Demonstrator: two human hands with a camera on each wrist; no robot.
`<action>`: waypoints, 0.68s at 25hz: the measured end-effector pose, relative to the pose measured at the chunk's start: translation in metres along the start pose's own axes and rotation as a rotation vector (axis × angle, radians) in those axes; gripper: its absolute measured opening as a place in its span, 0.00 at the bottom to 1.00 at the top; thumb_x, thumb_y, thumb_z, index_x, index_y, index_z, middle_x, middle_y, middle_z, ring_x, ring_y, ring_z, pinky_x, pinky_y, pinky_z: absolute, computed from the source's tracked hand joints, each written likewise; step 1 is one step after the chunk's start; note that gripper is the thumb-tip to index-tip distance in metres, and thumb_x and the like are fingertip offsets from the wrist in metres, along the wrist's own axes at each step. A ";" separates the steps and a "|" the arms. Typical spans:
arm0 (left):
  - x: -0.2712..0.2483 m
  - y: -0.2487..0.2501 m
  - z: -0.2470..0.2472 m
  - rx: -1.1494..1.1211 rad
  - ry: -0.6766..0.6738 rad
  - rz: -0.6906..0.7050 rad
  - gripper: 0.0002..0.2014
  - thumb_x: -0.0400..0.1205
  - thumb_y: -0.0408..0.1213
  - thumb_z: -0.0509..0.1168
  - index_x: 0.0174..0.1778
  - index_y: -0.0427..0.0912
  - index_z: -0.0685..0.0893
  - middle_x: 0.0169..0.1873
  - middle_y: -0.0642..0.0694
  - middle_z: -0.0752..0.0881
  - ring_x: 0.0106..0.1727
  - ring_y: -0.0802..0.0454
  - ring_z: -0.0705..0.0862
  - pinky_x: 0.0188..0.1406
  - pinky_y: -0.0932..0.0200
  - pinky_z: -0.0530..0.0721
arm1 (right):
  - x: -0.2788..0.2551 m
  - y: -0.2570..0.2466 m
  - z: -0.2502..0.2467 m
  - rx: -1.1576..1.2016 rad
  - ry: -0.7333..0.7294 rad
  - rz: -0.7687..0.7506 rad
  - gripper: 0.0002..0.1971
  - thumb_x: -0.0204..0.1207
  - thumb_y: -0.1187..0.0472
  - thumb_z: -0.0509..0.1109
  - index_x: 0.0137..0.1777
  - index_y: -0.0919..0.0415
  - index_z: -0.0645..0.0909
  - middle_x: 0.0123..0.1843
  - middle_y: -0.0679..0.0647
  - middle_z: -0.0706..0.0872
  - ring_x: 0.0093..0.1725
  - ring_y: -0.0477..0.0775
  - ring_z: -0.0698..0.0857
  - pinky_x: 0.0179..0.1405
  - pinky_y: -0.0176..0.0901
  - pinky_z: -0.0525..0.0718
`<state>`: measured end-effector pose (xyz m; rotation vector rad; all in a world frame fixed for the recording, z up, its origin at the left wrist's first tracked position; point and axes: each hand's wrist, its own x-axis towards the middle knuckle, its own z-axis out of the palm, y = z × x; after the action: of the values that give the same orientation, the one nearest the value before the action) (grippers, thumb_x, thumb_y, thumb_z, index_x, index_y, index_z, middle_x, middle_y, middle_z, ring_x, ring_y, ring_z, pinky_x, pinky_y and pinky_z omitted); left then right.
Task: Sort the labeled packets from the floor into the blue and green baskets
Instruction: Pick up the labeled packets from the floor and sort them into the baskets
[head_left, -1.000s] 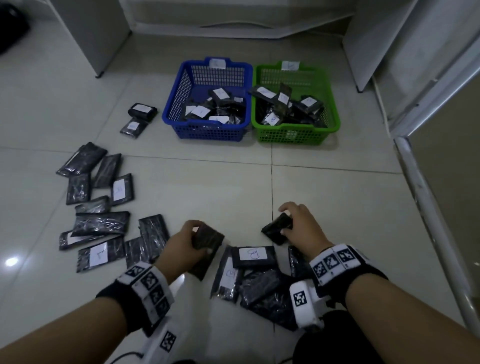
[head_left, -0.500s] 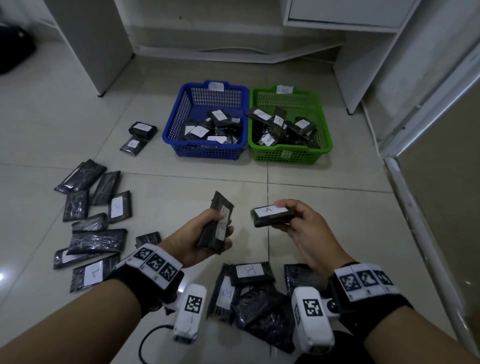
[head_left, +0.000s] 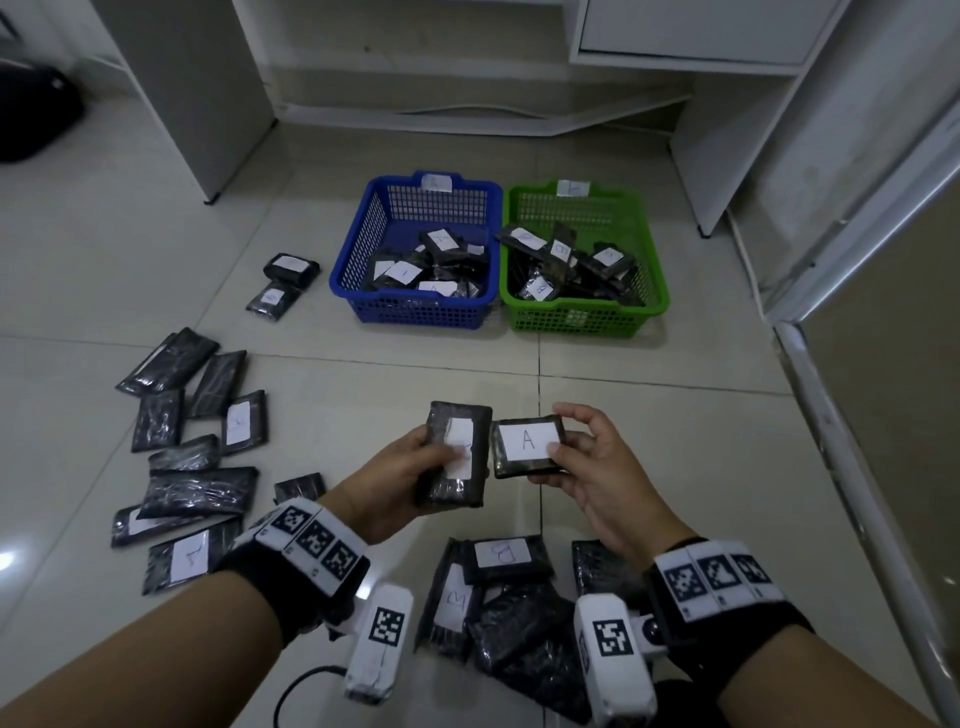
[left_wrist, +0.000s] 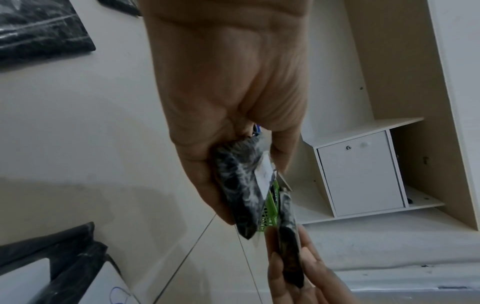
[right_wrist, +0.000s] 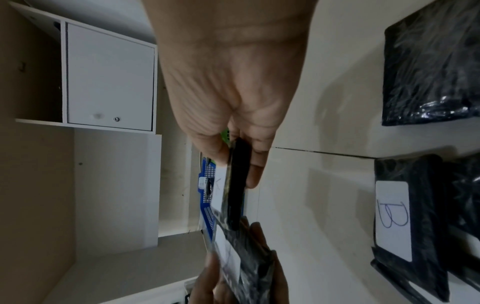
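Observation:
My left hand grips a black packet whose white label is partly under my thumb. Beside it my right hand pinches a smaller black packet labeled A by its edges, label up. Both are held above the floor, side by side. The left wrist view shows the left packet edge-on in my fingers; the right wrist view shows the A packet edge-on too. Ahead stand the blue basket and the green basket, each holding several labeled packets.
Several black packets lie scattered on the tiled floor at left, more in a pile just below my hands, two left of the blue basket. White cabinets stand behind the baskets; a door frame runs along the right.
Both hands lifted their packets off the floor pile and brought them together, turned label up. The camera view tilted up toward the baskets and cabinets.

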<state>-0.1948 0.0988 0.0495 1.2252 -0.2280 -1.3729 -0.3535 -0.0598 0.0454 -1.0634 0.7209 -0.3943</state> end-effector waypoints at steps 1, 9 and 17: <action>0.000 0.000 -0.002 0.033 0.002 0.018 0.22 0.79 0.28 0.66 0.69 0.43 0.76 0.62 0.35 0.84 0.55 0.43 0.86 0.51 0.48 0.87 | 0.004 0.001 0.005 0.018 0.016 0.012 0.19 0.79 0.76 0.63 0.67 0.61 0.72 0.54 0.64 0.85 0.50 0.59 0.87 0.45 0.50 0.90; 0.045 0.070 -0.054 -0.092 0.560 0.215 0.22 0.79 0.24 0.65 0.68 0.41 0.70 0.53 0.32 0.84 0.45 0.40 0.86 0.38 0.44 0.90 | 0.107 -0.033 0.070 -0.029 0.165 0.072 0.15 0.77 0.71 0.68 0.63 0.66 0.74 0.47 0.61 0.84 0.35 0.53 0.82 0.32 0.44 0.85; 0.144 0.158 -0.109 -0.017 0.685 0.502 0.21 0.77 0.19 0.66 0.60 0.42 0.70 0.55 0.33 0.82 0.48 0.41 0.84 0.44 0.47 0.89 | 0.246 -0.062 0.119 -0.262 0.207 -0.064 0.08 0.79 0.74 0.64 0.44 0.61 0.74 0.39 0.56 0.79 0.26 0.54 0.79 0.22 0.37 0.83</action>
<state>0.0224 -0.0029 0.0486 1.4315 -0.0307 -0.4819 -0.0929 -0.1617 0.0507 -1.3078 0.9432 -0.4785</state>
